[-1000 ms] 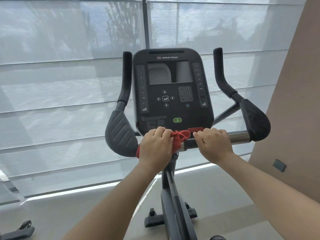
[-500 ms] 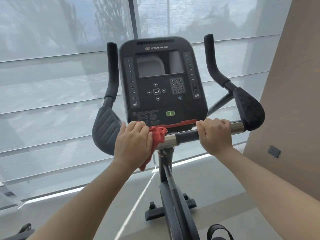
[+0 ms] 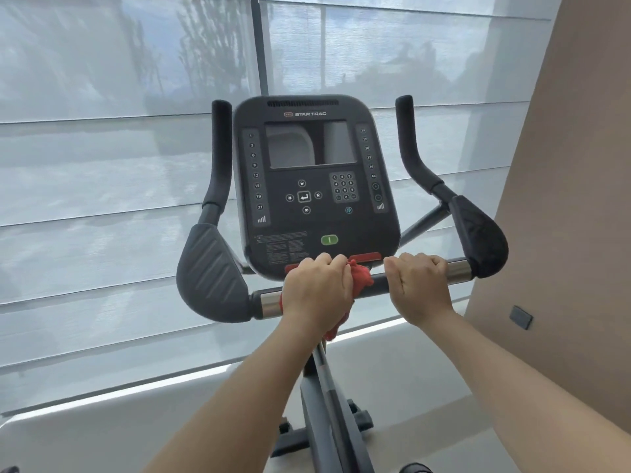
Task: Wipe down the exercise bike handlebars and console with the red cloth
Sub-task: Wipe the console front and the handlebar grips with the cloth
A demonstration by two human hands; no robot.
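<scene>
The exercise bike's black console (image 3: pixel 316 186) stands in the middle of the view, its dark screen above the keypad. Below it runs the horizontal handlebar (image 3: pixel 379 283), with steel rings near both ends. My left hand (image 3: pixel 316 295) grips the red cloth (image 3: pixel 360 276) wrapped round the bar just left of centre; the cloth bunches out to the right of my fingers and hangs a little below. My right hand (image 3: pixel 421 286) grips the bare bar to the right, close to the right steel ring. Both upright horn grips flank the console.
Black elbow pads sit at the bar's ends, the left pad (image 3: pixel 211 274) and the right pad (image 3: pixel 481 240). The bike's frame post (image 3: pixel 327 404) drops between my forearms. Shaded windows fill the background. A brown wall (image 3: pixel 563 233) stands close on the right.
My left hand slid the cloth left along the bar, then back right toward the centre. My right hand kept its grip on the right side. The camera view shifted.
</scene>
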